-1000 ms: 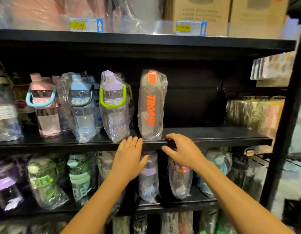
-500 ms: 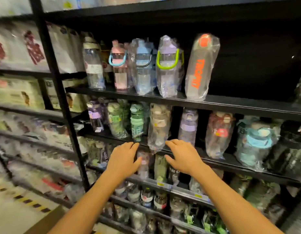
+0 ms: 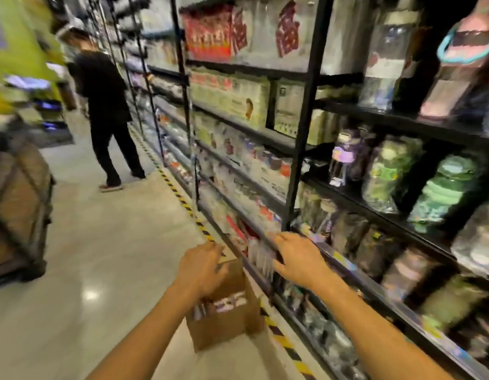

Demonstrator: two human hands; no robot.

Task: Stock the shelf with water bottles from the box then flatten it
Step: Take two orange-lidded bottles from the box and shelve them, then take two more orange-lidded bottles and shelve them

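Note:
An open brown cardboard box (image 3: 229, 323) stands on the floor beside the black shelf unit (image 3: 300, 149), with wrapped bottles (image 3: 226, 303) showing inside it. My left hand (image 3: 202, 267) hovers above the box, fingers loosely apart and holding nothing. My right hand (image 3: 298, 259) is spread open just to the right, in front of a low shelf edge. Plastic-wrapped water bottles fill the shelves at right, among them a green one (image 3: 443, 190) and a pink one with a blue handle (image 3: 457, 58). The picture is blurred by motion.
A person in black (image 3: 106, 105) stands farther down the aisle by the shelves. A dark trolley with brown boxes (image 3: 18, 207) is at the left. Yellow-black tape (image 3: 183, 198) runs on the floor along the shelf base. Packaged goods fill the left shelf bays.
My view has swung left and down from the bottle shelf to the aisle floor. Both hands have dropped from the shelf edge to above the box, still holding nothing.

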